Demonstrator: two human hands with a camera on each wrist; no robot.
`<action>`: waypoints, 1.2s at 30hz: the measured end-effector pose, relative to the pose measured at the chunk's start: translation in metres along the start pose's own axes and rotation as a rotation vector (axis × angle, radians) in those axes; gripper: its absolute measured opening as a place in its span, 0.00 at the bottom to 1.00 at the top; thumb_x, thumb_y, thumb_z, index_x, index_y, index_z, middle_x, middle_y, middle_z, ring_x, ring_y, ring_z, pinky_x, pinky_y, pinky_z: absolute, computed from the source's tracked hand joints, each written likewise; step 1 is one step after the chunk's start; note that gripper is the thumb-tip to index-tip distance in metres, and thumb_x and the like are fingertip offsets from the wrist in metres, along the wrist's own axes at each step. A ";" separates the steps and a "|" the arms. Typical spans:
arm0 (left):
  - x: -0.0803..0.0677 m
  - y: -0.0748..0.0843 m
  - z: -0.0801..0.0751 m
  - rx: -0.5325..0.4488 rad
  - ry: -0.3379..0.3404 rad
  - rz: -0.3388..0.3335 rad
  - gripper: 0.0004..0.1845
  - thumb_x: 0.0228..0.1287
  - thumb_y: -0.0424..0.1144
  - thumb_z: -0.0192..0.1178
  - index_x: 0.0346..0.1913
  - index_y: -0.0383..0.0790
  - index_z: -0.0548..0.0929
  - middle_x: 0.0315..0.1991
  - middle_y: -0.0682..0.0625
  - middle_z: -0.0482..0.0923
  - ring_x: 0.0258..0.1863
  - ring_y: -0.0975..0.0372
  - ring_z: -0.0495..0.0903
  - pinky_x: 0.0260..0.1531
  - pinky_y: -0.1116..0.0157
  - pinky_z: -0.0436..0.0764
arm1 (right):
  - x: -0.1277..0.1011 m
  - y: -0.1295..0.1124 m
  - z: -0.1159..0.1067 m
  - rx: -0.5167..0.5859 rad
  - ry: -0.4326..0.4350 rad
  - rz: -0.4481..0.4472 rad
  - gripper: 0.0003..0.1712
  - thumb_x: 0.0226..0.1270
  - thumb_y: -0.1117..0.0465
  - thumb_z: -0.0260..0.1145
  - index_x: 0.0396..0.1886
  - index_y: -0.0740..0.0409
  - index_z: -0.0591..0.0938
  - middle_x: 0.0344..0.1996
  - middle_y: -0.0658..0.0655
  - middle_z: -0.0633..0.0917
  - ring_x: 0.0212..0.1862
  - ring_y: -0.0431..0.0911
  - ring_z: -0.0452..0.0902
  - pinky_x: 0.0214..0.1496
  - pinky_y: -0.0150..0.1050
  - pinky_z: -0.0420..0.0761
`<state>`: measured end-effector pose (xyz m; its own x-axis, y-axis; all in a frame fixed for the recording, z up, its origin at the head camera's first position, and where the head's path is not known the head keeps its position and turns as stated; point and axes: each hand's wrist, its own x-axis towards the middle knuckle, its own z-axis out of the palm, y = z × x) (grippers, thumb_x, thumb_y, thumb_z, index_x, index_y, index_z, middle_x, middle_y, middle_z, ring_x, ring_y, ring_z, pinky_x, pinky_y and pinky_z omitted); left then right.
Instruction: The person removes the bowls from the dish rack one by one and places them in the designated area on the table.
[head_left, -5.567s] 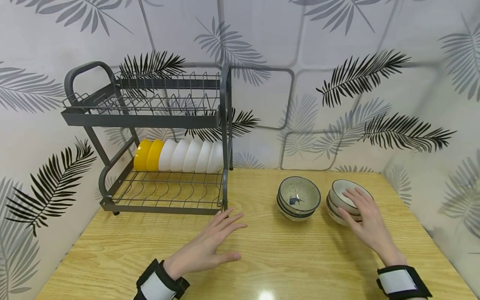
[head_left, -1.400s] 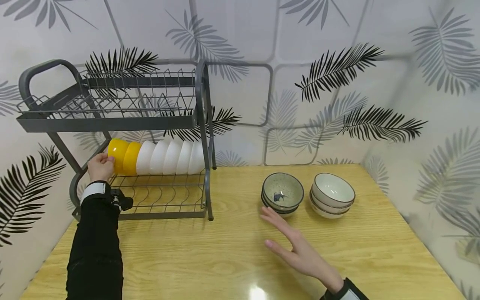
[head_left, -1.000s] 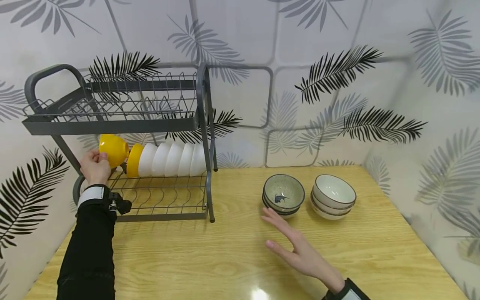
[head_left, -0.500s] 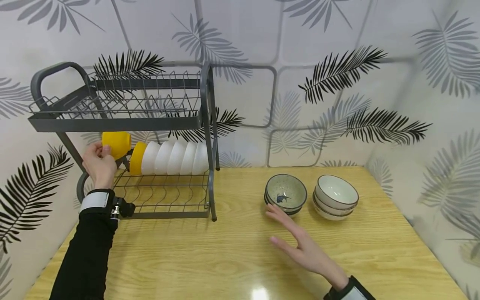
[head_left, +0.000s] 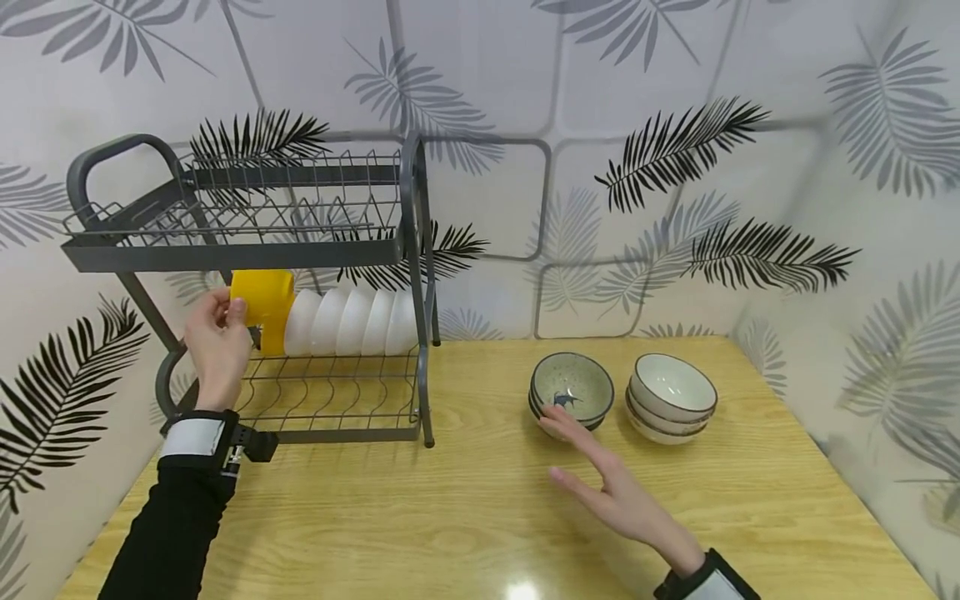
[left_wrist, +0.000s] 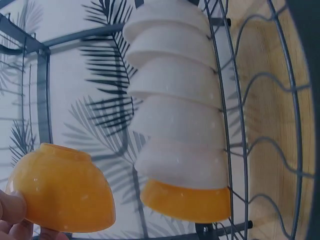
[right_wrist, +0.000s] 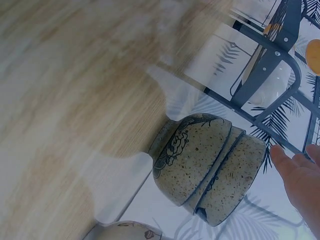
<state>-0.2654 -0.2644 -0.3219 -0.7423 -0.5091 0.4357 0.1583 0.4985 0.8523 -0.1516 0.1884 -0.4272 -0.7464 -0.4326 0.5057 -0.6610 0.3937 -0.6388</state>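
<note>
My left hand [head_left: 219, 342] pinches a yellow bowl [head_left: 258, 287] by its rim, thumb on the near side. The bowl is tipped on its side and raised off the lower rack shelf. Behind and below it, a second yellow bowl [left_wrist: 185, 201] ends a row of several white bowls [left_wrist: 175, 120] on edge in the dish rack [head_left: 330, 435]. My right hand [head_left: 622, 496] hovers with its fingers spread, just in front of a stack of grey speckled bowls [head_left: 573, 383]; the right wrist view shows its fingertips close to that stack, with no bowl in the hand.
A stack of cream bowls with dark rims [head_left: 675, 387] stands to the right of the speckled ones. The rack's upper tier [head_left: 240, 253] overhangs the held bowl. Patterned wall [head_left: 525, 75] runs behind the wooden table [head_left: 420, 517].
My left hand has gone from above the table to the rack, lifted the end yellow bowl out, and now shifts it rightward. The right hand has left the cream bowls and moved left.
</note>
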 end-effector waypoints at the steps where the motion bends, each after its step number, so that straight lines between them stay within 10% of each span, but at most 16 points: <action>1: -0.004 0.002 0.000 -0.009 -0.004 0.013 0.18 0.80 0.39 0.48 0.61 0.32 0.78 0.56 0.40 0.80 0.39 0.77 0.69 0.42 0.77 0.70 | 0.000 0.000 0.000 -0.004 0.002 0.007 0.33 0.72 0.67 0.63 0.75 0.52 0.68 0.78 0.59 0.64 0.80 0.33 0.48 0.76 0.22 0.48; 19: -0.060 0.020 0.000 -0.011 -0.124 0.239 0.15 0.77 0.36 0.53 0.56 0.28 0.79 0.47 0.35 0.82 0.30 0.73 0.66 0.32 0.78 0.65 | 0.003 0.000 -0.008 -0.004 0.033 0.029 0.31 0.72 0.67 0.63 0.73 0.56 0.70 0.79 0.56 0.62 0.80 0.36 0.52 0.75 0.20 0.50; 36: -0.101 0.045 0.010 -0.106 -0.184 0.451 0.09 0.71 0.26 0.58 0.48 0.23 0.81 0.42 0.32 0.85 0.40 0.83 0.71 0.46 0.81 0.69 | 0.022 -0.003 -0.014 0.007 0.096 -0.024 0.35 0.70 0.72 0.62 0.75 0.56 0.67 0.76 0.64 0.66 0.73 0.34 0.66 0.72 0.29 0.69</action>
<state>-0.1896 -0.1836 -0.3305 -0.6857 -0.1228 0.7175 0.5482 0.5613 0.6200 -0.1668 0.1894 -0.4060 -0.7347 -0.3622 0.5736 -0.6783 0.3783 -0.6299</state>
